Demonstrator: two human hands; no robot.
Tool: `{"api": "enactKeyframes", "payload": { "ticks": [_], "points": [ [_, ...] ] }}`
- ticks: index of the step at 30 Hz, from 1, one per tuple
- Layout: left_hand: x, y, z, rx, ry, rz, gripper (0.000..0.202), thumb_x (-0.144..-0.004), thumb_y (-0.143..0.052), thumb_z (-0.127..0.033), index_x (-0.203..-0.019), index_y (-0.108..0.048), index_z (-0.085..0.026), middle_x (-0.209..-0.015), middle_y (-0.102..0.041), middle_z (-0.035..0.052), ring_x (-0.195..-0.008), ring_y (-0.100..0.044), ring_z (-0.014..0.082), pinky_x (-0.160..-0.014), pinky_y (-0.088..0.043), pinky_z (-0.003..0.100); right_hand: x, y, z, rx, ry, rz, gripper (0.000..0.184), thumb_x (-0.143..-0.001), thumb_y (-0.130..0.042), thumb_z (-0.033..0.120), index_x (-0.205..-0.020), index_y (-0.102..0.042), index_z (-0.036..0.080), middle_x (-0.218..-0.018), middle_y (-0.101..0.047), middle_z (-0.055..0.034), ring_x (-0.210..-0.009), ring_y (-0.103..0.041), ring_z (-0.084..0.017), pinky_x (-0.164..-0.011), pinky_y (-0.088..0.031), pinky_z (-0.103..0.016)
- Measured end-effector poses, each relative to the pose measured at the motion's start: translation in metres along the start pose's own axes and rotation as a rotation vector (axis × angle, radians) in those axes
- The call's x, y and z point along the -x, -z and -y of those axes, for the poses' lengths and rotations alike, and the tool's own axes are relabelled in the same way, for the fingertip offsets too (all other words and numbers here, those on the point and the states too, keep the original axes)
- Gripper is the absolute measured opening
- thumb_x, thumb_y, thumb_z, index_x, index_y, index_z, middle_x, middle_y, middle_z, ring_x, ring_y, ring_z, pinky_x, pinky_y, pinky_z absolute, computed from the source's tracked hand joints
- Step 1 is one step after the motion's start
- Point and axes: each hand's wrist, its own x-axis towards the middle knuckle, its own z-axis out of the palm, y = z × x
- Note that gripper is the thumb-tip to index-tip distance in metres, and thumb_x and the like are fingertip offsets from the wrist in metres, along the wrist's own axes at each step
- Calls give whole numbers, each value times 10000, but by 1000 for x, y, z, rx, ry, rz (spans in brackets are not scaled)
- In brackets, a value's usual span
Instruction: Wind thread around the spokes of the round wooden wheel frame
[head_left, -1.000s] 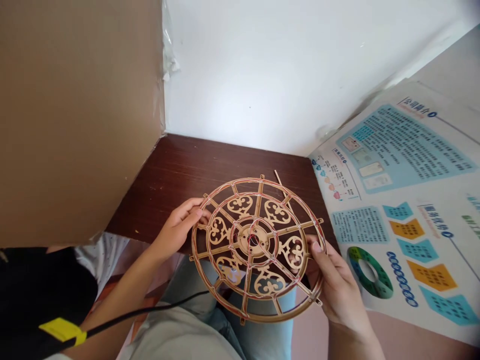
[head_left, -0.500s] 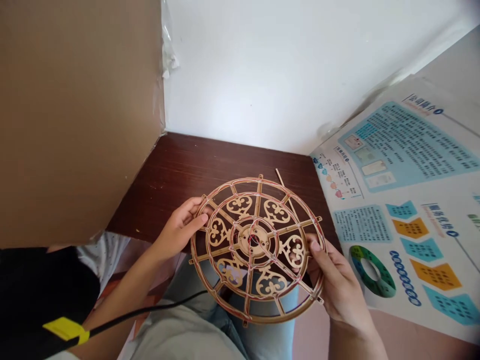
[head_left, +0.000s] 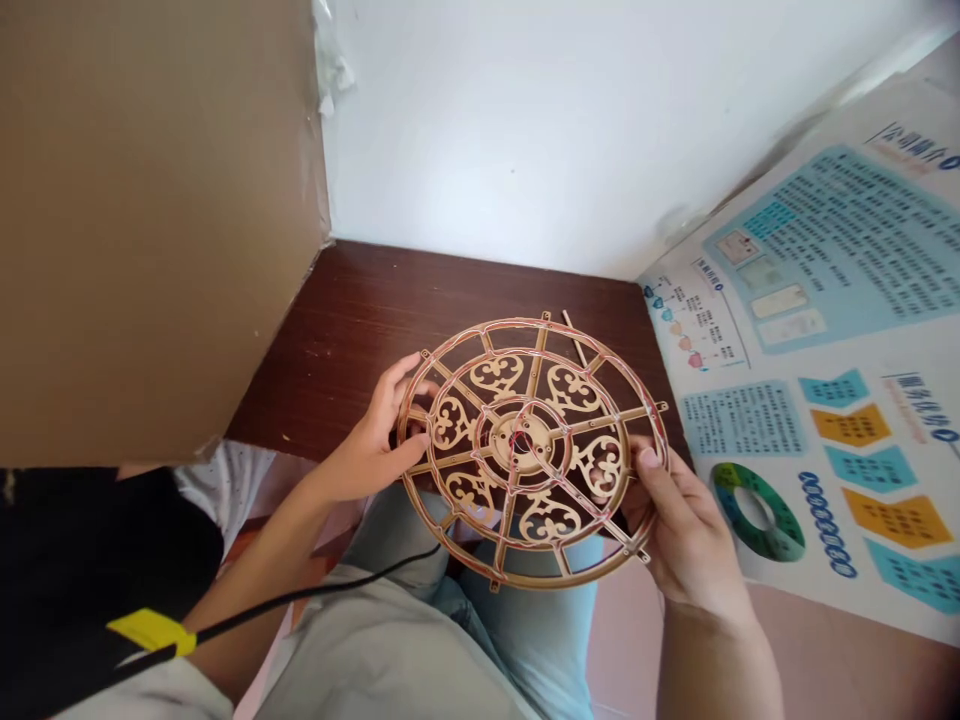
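Between my hands is a round wooden wheel frame (head_left: 530, 455), with spokes, concentric rings and scrollwork cut-outs. Reddish and pale wires run along its rings and gather at the hub. My left hand (head_left: 382, 430) grips the rim at the left, thumb on the near face and fingers around the edge. At the right rim my right hand (head_left: 679, 515) pinches the frame, thumb on top and the other fingers partly hidden behind it. The wheel is held tilted above my lap and the table's front edge. A thin pale stick (head_left: 576, 338) lies on the table behind the wheel.
The dark brown table (head_left: 390, 300) meets a white wall panel (head_left: 487, 130) at the back. A cardboard panel (head_left: 150, 220) stands at the left. Printed posters (head_left: 862, 330) cover the right side. A black cable (head_left: 300, 592) with a yellow tag crosses my lap. Another person's clothing shows at lower left.
The wheel has shifted slightly up and to the right in view along with both hands, and has turned a little. My left thumb now sits lower on the rim.
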Motion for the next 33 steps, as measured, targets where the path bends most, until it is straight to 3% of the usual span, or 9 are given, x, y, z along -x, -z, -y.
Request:
{"api": "enactKeyframes", "payload": {
  "ticks": [7,17,22,28,33],
  "points": [
    [-4,-5,2,-31,21,-44,824,-1009,-674,-229,-1643,-167,-371,-1338,-547,75,-962,-635,164,-845,-543,333,2,-2,1,15,33,31,509,-780,-948,666,-1085,-787,292,-819,-791,-21,-710,-762,-244,-592,-647,-331],
    [-6,-5,1,-12,4,-50,826,-998,-724,-284,-1642,-214,-365,-1309,-584,77,-947,-646,174,-836,-553,335,2,-2,-3,15,73,-2,470,-826,-923,645,-1088,-787,280,-746,-731,9,-577,-637,-182,-496,-531,-292],
    [-5,-5,-2,28,9,4,861,-1022,-729,-316,-1659,-152,-363,-1398,-596,109,-1019,-717,187,-962,-563,390,2,-4,-4,1,134,-109,423,-860,-898,627,-1084,-789,285,-880,-798,-12,-730,-745,-209,-629,-608,-305],
    [-6,-5,-7,32,106,31,888,-1011,-752,-322,-1666,-153,-341,-1381,-676,116,-1024,-743,207,-773,-506,309,-2,-6,-8,-27,203,-177,399,-898,-866,613,-1112,-797,284,-1094,-832,-38,-926,-783,-235,-771,-653,-334],
    [-7,-6,-2,137,178,-21,869,-971,-792,-336,-1647,-247,-349,-1353,-720,99,-1057,-756,218,-853,-577,333,-1,-6,-8,-37,214,-132,388,-904,-865,613,-1121,-793,300,-1037,-814,-16,-915,-762,-230,-786,-639,-340]
  ]
}}
